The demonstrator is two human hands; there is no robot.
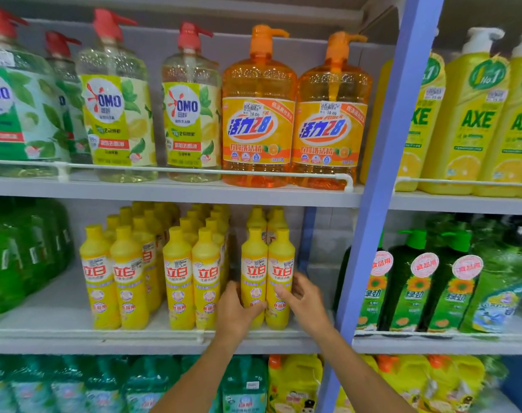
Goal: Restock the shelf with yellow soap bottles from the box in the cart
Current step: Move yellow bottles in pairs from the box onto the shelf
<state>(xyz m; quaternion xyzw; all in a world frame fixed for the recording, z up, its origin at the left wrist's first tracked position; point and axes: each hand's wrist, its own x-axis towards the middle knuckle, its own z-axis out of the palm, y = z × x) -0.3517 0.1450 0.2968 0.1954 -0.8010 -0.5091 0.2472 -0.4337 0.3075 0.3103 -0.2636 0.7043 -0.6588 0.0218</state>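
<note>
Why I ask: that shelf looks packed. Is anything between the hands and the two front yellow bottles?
Nothing visible. The left hand grips the left bottle and the right hand holds the right bottle; both stand on the shelf.

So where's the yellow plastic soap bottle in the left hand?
Head view: the yellow plastic soap bottle stands at the front of the middle white shelf, right of the other yellow bottle rows, beside a twin bottle the right hand grips.
</note>
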